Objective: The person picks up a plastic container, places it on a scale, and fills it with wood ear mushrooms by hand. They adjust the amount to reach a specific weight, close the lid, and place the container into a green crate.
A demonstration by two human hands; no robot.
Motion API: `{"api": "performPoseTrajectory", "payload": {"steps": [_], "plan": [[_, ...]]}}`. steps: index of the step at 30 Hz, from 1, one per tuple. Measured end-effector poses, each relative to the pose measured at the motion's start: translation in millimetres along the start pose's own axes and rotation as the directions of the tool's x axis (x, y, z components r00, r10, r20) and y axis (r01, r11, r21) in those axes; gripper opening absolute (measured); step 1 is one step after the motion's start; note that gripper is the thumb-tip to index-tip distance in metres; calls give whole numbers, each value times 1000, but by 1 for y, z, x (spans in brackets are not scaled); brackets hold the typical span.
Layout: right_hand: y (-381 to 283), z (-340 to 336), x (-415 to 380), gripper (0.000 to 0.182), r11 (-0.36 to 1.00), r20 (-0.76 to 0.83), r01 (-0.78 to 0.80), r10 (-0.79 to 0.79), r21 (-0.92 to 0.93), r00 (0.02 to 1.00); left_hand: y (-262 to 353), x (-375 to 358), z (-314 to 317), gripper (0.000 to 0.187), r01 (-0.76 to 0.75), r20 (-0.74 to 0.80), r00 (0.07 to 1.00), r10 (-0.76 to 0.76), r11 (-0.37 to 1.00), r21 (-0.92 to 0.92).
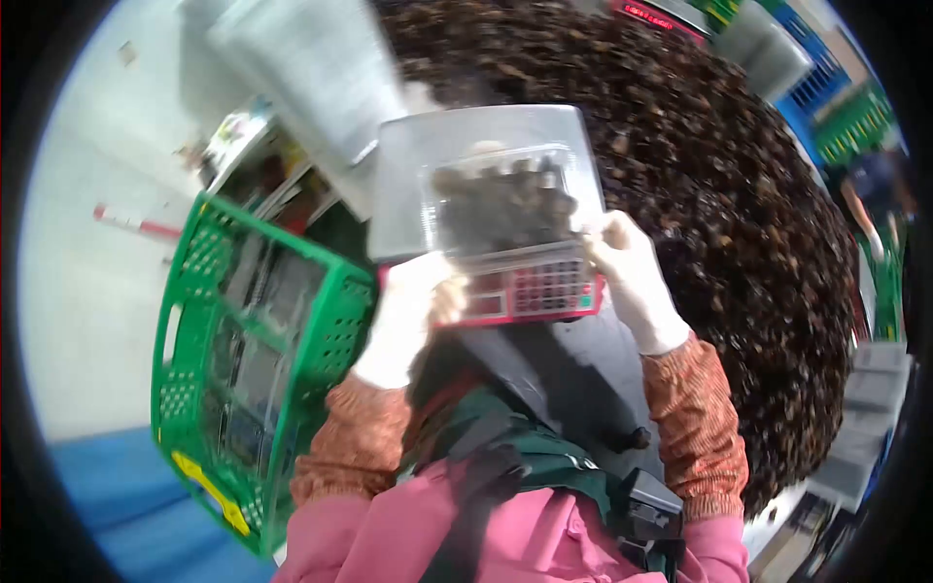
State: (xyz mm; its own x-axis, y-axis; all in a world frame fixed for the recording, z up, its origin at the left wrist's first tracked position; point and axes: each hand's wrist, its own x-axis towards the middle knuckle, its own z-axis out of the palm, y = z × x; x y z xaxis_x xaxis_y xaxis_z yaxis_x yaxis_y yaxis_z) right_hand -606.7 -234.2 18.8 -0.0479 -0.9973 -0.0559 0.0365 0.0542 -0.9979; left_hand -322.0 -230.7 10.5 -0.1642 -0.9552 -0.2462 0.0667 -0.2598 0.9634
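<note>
A clear plastic tray [428, 219] of blurred brownish pieces [505, 204] is over the pan [398, 146] of a red digital scale [501, 319]. My left hand [413, 301], in a white glove, has its fingers curled at the tray's near left corner. On the other side, my gloved right hand [627, 267] pinches the tray's right edge. The scale's keypad [549, 287] shows just below the tray. Motion blur hides whether the tray touches the pan.
A large heap of dark brown, wet-looking pieces [739, 223] fills the right side. At left, a green crate [311, 253] contains clear plastic trays [262, 369]. A whitish container [301, 68] is at upper left. Another person [875, 194] stands at far right.
</note>
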Motion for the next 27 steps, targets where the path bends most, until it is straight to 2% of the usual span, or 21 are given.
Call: {"api": "performPoseTrajectory", "payload": {"steps": [1,2,3,4,5,6,8,9,10,11,13,14,15,16,18,20,22,23,26,27], "plan": [[-5,5,-6,12,999,-60,-22,20,-36,998,1,-7,4,27,15,17,1000,-14,997,-77],[-15,7,-15,10,997,-114,-43,35,-70,993,-5,-11,3,29,-36,28,999,37,998,-51],[-17,5,-20,9,998,-72,8,-12,-56,997,-2,-17,2,30,-7,57,998,11,998,-67],[-21,5,-24,9,997,-39,57,-59,-42,997,-4,-24,1,31,-137,76,987,143,988,-71],[-30,12,-29,8,995,-28,98,-99,-19,995,3,-30,-1,29,-94,64,993,101,991,-98],[-41,17,-33,8,990,-33,139,-139,-2,990,23,-40,-5,26,-19,67,998,22,999,-46],[-58,23,-37,6,971,20,227,-229,78,973,42,-51,-16,25,-123,91,988,125,992,-30],[-68,32,-42,6,961,42,254,-259,110,965,51,-59,-29,34,-99,66,993,95,993,59],[-78,43,-47,7,963,64,252,-259,100,964,61,-68,-44,44,-103,101,989,105,994,-32],[-89,55,-54,8,964,80,251,-258,90,963,48,-70,-58,49,-249,17,968,251,965,-87],[-99,78,-66,12,977,146,211,-212,20,966,69,-87,-66,54,-372,-123,922,368,928,-11],[-101,95,-71,16,976,219,216,-204,-31,954,88,-101,-68,54,-339,-177,919,353,935,105],[-93,102,-72,25,984,375,138,-170,111,911,98,-109,-76,50,-331,-279,901,333,942,56],[-95,114,-77,40,983,448,27,-107,182,888,98,-111,-96,47,-356,-360,875,323,934,-29],[-90,124,-80,54,972,466,102,-192,210,864,84,-111,-145,41,-458,-500,810,306,863,-215],[-88,108,-79,58,975,443,143,-204,168,873,75,-123,-184,43,-404,-543,806,234,889,-217],[-76,83,-75,51,982,339,128,-168,137,926,57,-128,-226,45,-233,-498,864,68,932,-276],[-70,70,-73,48,985,292,128,-157,116,944,40,-121,-243,48,-140,-541,837,-85,922,-362],[-57,42,-75,43,994,188,94,-103,58,977,-18,-94,-269,57,-75,-513,826,-235,856,-512],[-51,34,-78,42,994,181,74,-87,77,980,-41,-81,-279,67,72,-515,808,-287,915,-397]]}}
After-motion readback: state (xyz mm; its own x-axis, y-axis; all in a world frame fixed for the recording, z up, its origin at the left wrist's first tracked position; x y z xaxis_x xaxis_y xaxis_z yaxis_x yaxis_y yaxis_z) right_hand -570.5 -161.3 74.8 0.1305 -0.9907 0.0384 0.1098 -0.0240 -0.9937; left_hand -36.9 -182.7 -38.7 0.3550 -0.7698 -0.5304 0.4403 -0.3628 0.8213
